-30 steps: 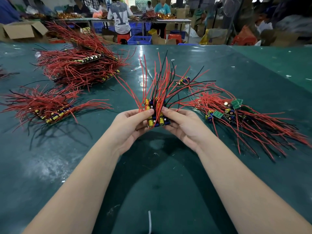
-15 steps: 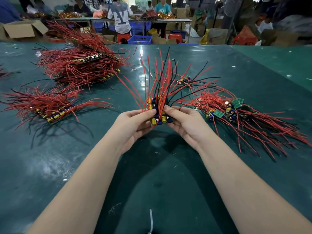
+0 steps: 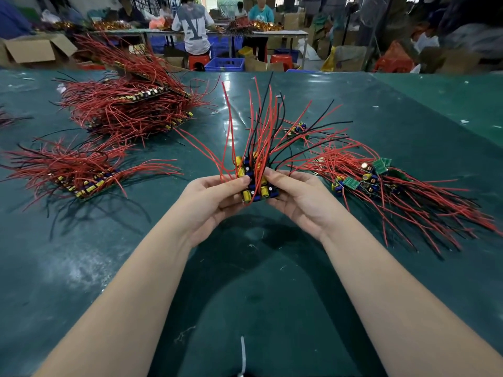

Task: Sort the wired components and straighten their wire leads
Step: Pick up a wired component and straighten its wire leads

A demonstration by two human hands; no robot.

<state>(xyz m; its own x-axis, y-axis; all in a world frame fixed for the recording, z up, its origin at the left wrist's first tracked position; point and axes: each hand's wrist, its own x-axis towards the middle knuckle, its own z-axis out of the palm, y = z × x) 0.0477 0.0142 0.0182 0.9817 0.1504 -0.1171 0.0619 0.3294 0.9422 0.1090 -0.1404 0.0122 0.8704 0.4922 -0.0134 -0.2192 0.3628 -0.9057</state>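
Note:
Both hands hold one bundle of wired components (image 3: 254,180) just above the green table (image 3: 272,281). The bundle has yellow and blue capacitors at its base, and its red and black leads fan upward and away from me. My left hand (image 3: 215,202) grips its left side with the thumb on top. My right hand (image 3: 296,200) grips the right side, thumb pressed against the capacitors. An unsorted heap of components (image 3: 381,186) with green boards lies to the right. A single stray component (image 3: 296,130) lies beyond the bundle.
Two stacked piles of components lie on the left: a near pile (image 3: 81,175) and a larger far pile (image 3: 130,110). Beyond the table's far edge are cardboard boxes (image 3: 35,50), a blue crate (image 3: 224,63), stools and several seated people.
The bundle has been raised slightly and its leads gathered more upright. Both hands keep their grip at the same spot.

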